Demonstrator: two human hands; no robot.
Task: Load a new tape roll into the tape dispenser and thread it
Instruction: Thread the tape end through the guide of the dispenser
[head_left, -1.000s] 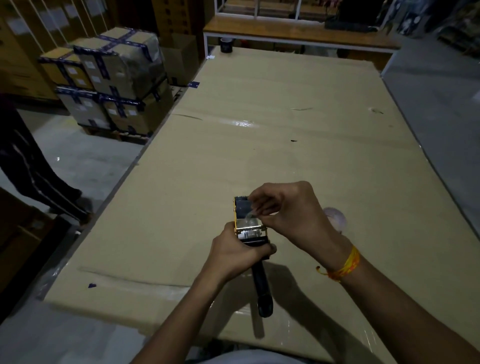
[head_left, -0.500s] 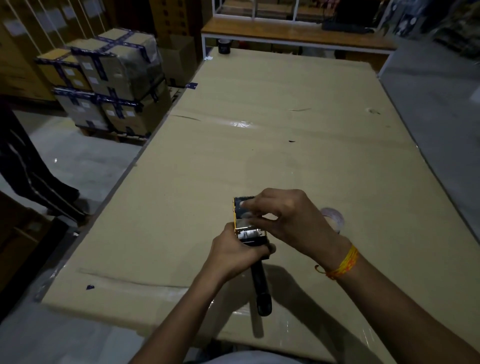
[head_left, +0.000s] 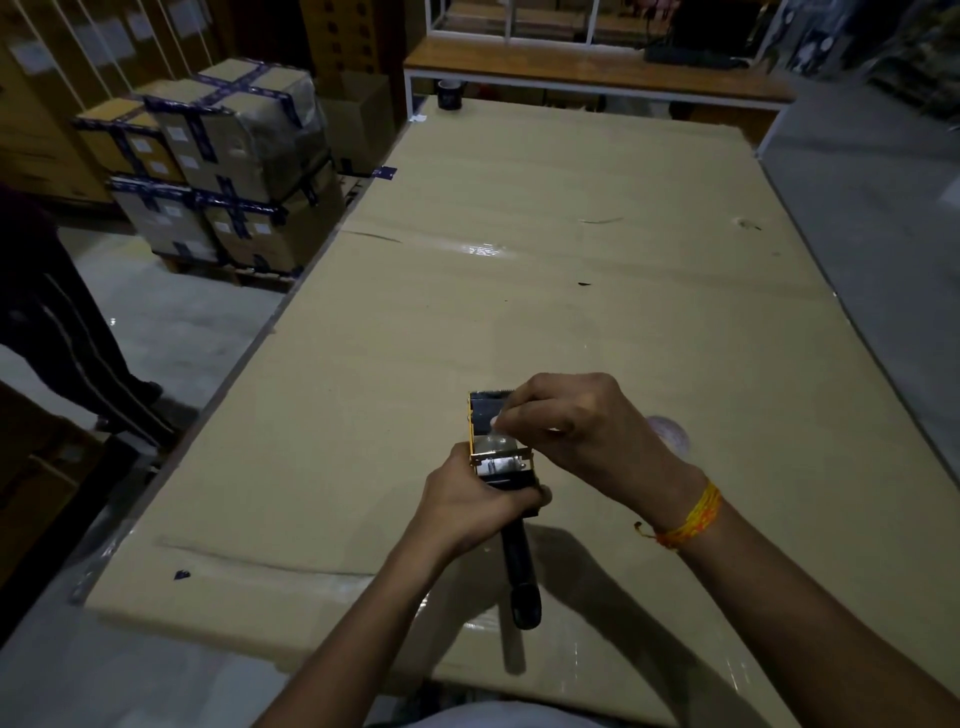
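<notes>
A hand-held tape dispenser (head_left: 500, 460) with a yellow metal frame and a black handle (head_left: 521, 571) lies low over the cardboard-covered table (head_left: 571, 270), its toothed front edge pointing away from me. My left hand (head_left: 470, 512) grips the dispenser's body just above the handle. My right hand (head_left: 579, 428) reaches over the front, thumb and forefinger pinched on the end of the clear tape (head_left: 493, 425) above the dark front plate. A clear tape roll (head_left: 670, 434) shows partly behind my right wrist; how it sits on the dispenser is hidden.
A dark tape roll (head_left: 450, 94) stands at the table's far left corner. Taped cardboard boxes (head_left: 223, 166) are stacked on the floor to the left. A person's legs (head_left: 67, 338) stand by the left edge. A wooden bench (head_left: 597, 73) crosses behind the table.
My right hand's fingers have moved forward from the shiny metal plate to the dark front plate, still pinching the tape end. My left hand keeps its grip on the dispenser.
</notes>
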